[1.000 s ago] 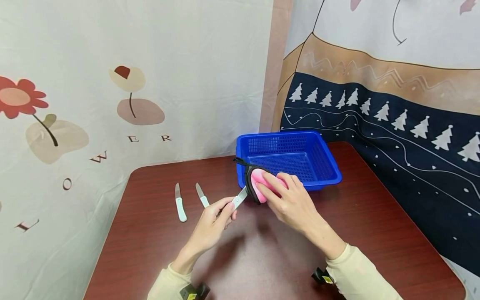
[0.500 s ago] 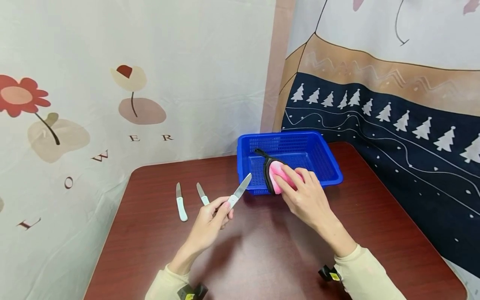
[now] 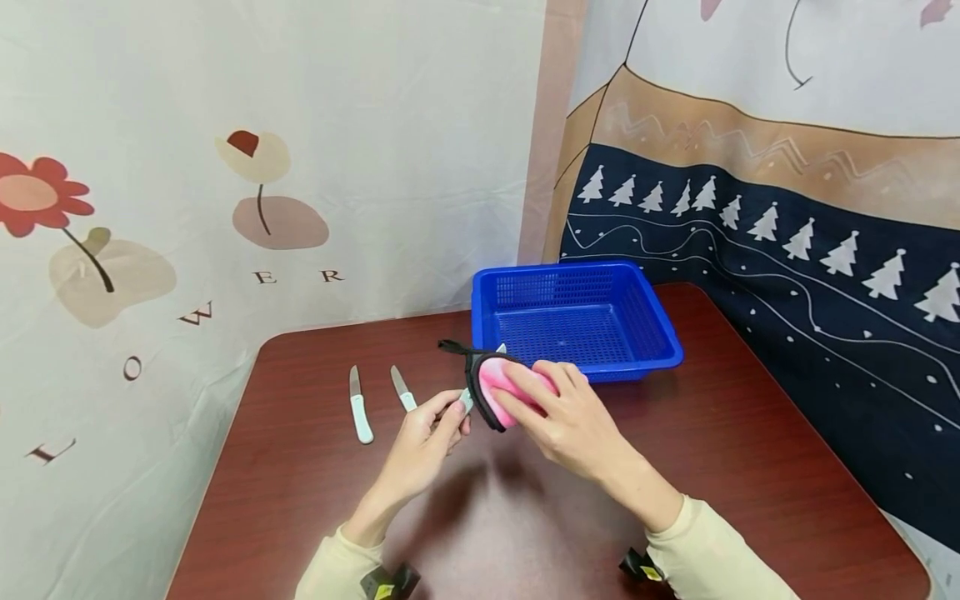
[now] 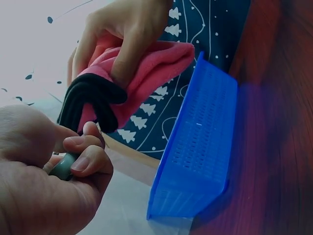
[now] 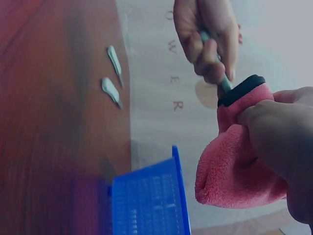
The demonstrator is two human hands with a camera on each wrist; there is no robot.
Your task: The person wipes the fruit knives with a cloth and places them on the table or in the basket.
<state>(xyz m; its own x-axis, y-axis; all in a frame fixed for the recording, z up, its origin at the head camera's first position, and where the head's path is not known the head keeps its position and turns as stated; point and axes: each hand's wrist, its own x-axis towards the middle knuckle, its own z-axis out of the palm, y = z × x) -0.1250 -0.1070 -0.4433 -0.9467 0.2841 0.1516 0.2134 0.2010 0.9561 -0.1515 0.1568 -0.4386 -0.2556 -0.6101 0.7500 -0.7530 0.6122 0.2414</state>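
My left hand grips the pale green-white handle of a knife, the blade pointing away and to the right. In my right hand is a folded pink cloth with black edging and a black hanging loop. The cloth lies over the knife's blade close to the handle, so most of the blade is hidden; its tip shows past the cloth. In the right wrist view, the fluffy pink cloth is bunched under the right fingers, its black edge right at the knife. Both hands are above the table.
Two more knives with pale handles, a left one and a nearer one, lie on the brown table, left of my hands. A blue plastic basket stands at the back, just beyond the cloth. Printed curtains hang behind.
The cloth first slid off the blade toward the right, baring it over the basket's near edge. Now my right hand has brought it back left over the blade. The left hand stays nearly still.
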